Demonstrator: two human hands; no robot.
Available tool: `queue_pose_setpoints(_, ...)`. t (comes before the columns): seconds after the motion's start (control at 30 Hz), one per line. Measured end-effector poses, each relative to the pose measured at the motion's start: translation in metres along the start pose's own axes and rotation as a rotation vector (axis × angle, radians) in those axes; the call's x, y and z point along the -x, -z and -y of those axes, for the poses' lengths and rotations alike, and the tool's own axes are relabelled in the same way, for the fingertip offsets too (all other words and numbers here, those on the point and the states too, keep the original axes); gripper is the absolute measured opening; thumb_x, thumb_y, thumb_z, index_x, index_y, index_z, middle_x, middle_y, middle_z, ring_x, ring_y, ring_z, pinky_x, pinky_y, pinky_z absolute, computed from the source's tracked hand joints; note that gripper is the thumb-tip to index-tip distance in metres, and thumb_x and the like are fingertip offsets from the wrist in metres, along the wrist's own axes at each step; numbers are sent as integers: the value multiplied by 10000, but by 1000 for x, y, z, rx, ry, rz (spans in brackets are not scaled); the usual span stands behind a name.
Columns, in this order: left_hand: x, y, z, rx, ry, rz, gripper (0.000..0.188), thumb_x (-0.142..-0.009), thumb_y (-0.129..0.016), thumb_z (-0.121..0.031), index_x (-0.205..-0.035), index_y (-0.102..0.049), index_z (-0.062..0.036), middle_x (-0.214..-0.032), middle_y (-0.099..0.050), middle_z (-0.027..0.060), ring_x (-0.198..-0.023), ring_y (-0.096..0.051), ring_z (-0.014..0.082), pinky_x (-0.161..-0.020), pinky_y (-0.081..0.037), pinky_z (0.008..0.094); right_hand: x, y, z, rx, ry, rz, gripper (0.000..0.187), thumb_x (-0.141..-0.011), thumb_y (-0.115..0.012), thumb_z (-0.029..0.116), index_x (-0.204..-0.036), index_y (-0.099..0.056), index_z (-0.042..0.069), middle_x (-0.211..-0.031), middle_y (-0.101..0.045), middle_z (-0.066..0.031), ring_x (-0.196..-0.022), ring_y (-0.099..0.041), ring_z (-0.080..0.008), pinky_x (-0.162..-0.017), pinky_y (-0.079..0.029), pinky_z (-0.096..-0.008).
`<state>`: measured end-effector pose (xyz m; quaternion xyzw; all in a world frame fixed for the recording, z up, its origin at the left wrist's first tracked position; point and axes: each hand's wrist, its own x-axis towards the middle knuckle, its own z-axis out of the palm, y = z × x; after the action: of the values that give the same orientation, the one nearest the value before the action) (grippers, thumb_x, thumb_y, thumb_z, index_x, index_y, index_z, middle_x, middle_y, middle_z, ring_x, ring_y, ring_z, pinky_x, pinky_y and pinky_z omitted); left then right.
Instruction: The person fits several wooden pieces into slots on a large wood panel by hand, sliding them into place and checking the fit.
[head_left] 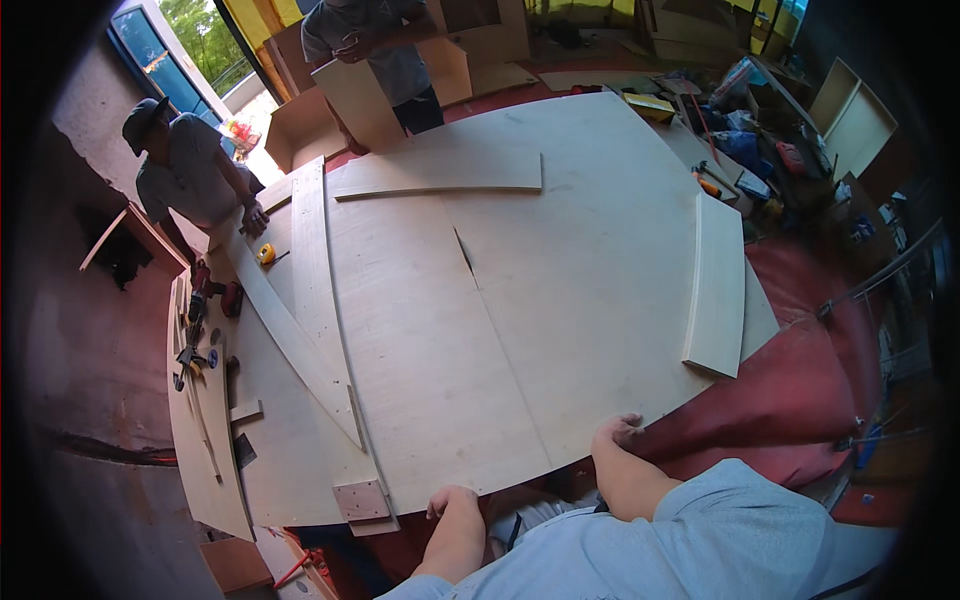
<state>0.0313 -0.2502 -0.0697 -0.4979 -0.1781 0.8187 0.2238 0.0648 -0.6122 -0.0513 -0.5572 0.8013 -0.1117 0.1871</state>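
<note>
A large pale plywood panel (590,290) lies flat in front of me, with a seam and a narrow dark gap near its middle. At its near edge my left hand (455,497) is closed, with the fingers curled at the rim. Farther right, my right hand (618,430) grips the same edge, its fingertips partly hidden. Left of my left hand, a small square wood block (361,501) sits at the end of a long wooden strip (322,260). A short board (440,178) rests across the far part, and a wider board (716,285) lies along the right side.
A person (190,175) leans over the left side near a yellow tape measure (266,254), a cordless drill (204,290) and clamps (190,357). Another person (380,60) stands behind the panel, holding a board (358,105). Red sheeting (770,390) and cluttered tools lie to the right.
</note>
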Motion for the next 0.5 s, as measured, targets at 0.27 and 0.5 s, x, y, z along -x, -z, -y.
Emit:
queue_pose_setpoints(0.27,-172,35,-4,368,392,335,437,-1102,-422,-411,-1172,-775,-163,-871,-785,54,-952,-752,199,-980,-541,380,52,20,20,-41,119,-5,552,-1092,-352,544,-1124,-539,26,-863,-735,-279,-817,-734,-495,-723,-591,-588)
queue_pose_setpoints(0.5,-56,7,-1,156,12,19,493,-1049,-535,-284,-1494,-560,-73,-1442,-636,84,-1140,-699,158,-1014,-532,400,9,-12,-1,7,76,-108,519,-1085,-414,523,-1148,-554,27,-812,-733,-273,-766,-736,-492,-664,-594,-573)
